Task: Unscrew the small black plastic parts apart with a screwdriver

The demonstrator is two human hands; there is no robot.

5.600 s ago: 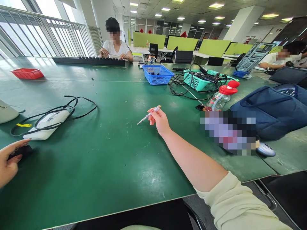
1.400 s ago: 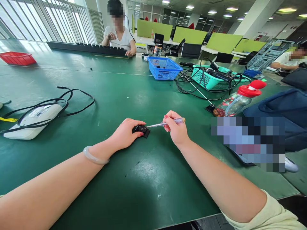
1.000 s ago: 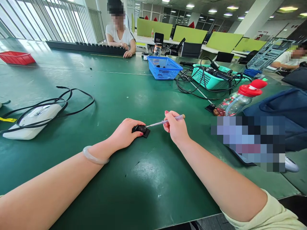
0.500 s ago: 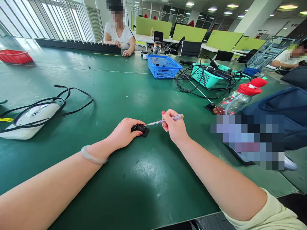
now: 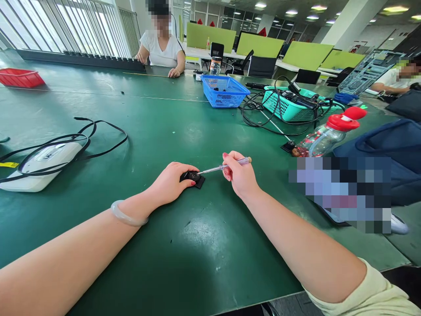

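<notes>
My left hand is closed around a small black part on the green table, with thumb and forefinger on either side of it. The part has a round raised section and a flat square end; its left side is hidden by my fingers. In my right hand is a slim screwdriver with a clear purplish handle, gripped like a pen. Its metal shaft slants down to the left, and the tip meets the top of the black part.
Left lies a white device wrapped in black cable. A blue basket, a turquoise basket with tangled cables, and a red-lidded bottle stand beyond my right hand. A red tray sits far left. Across the table sits a person.
My hands, the screwdriver and the black part stay almost the same. Across the table, the long black toothed strip has slid left, along with the person's hand on it.
</notes>
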